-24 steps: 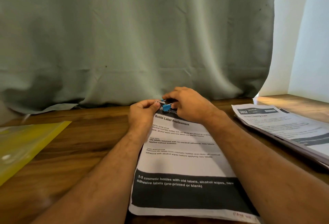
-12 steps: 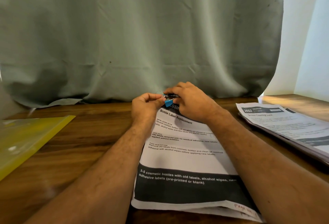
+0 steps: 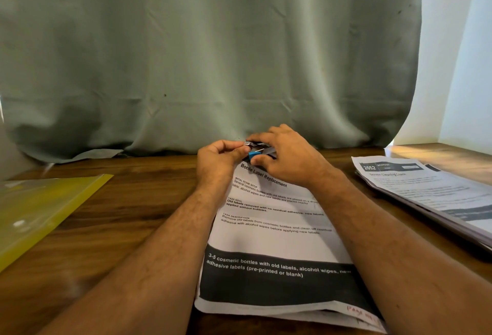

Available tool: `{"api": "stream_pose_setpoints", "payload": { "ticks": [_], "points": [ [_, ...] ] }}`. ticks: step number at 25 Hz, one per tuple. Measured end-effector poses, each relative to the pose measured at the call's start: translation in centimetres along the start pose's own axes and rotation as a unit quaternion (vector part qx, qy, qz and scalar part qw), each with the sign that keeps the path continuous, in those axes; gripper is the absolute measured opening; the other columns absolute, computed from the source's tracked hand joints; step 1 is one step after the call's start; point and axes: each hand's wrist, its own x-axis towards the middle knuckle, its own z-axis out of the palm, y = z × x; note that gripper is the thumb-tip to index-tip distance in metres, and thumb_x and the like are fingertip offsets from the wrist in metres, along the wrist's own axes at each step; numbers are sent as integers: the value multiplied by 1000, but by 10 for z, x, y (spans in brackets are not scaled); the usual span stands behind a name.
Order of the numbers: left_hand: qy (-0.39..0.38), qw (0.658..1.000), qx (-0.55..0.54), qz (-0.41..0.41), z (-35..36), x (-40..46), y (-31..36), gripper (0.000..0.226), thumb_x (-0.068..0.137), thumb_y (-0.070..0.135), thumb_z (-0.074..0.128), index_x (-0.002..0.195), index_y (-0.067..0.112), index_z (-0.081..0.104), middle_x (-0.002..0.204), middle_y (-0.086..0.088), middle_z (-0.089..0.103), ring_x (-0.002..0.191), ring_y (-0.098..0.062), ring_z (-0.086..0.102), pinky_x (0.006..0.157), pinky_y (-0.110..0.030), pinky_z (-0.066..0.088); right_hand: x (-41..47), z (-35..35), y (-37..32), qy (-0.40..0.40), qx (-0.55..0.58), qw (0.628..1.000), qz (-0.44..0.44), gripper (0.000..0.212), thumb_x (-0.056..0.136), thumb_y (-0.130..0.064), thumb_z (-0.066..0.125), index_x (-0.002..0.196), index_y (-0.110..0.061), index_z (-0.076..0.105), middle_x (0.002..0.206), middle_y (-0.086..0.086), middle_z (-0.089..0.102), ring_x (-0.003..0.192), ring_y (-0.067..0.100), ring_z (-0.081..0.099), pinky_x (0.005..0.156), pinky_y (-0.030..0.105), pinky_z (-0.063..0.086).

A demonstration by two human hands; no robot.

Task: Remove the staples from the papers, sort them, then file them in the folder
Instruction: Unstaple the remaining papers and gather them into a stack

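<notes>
At the wooden table's (image 3: 127, 214) far edge, the left hand (image 3: 217, 160) pinches the printed white stapled papers' (image 3: 271, 230) top corner; the right hand (image 3: 286, 156) grips a small blue, apparently metal-jawed staple remover (image 3: 253, 154) there.

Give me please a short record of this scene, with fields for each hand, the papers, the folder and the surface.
left hand: pinches the top corner of the Bottle Label Replacement papers
right hand: holds a blue staple remover at that corner
other papers: stack at the right
folder: yellow plastic, flat at the left
surface: wooden table
backdrop: grey-green cloth
</notes>
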Motion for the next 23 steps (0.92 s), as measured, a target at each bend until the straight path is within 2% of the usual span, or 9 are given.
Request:
{"api": "stream_pose_setpoints", "payload": {
  "ticks": [6,13,18,21,23],
  "points": [
    [-20,1000,-16,-12,-1,1,4,10,83,-6,72,91,0,73,94,-26,74,90,-38,73,90,-49,59,0,0,3,30,-9,1000,4,44,92,-42,60,133,-29,56,112,-3,61,97,11,38,94,37,43],
    [-22,1000,8,3,0,-2,8,11,81,-6,74,88,1,69,80,-16,73,68,-23,70,69,-33,62,1,1,2,31,-10,999,0,44,91,-44,61,132,-29,58,115,-6,63,97,9,39,92,32,42],
    [-23,1000,3,-13,-2,-3,10,12,81,-2,75,92,-3,71,78,-16,73,64,-23,70,63,-32,62,0,1,3,39,-7,999,2,42,91,-43,62,130,-29,60,114,-5,64,98,10,40,94,35,42],
    [-33,999,0,-27,-2,-2,11,8,82,1,76,89,1,73,78,-15,74,66,-25,70,66,-36,62,1,0,2,46,-1,999,8,41,90,-42,63,129,-29,61,112,-5,64,98,11,42,94,37,43],
    [-31,999,13,-33,-2,-1,13,7,83,0,75,89,3,74,76,-12,75,65,-23,70,63,-33,62,1,0,3,47,-5,999,13,41,90,-43,63,128,-29,61,112,-6,64,100,12,43,95,38,43]
  ]
}}
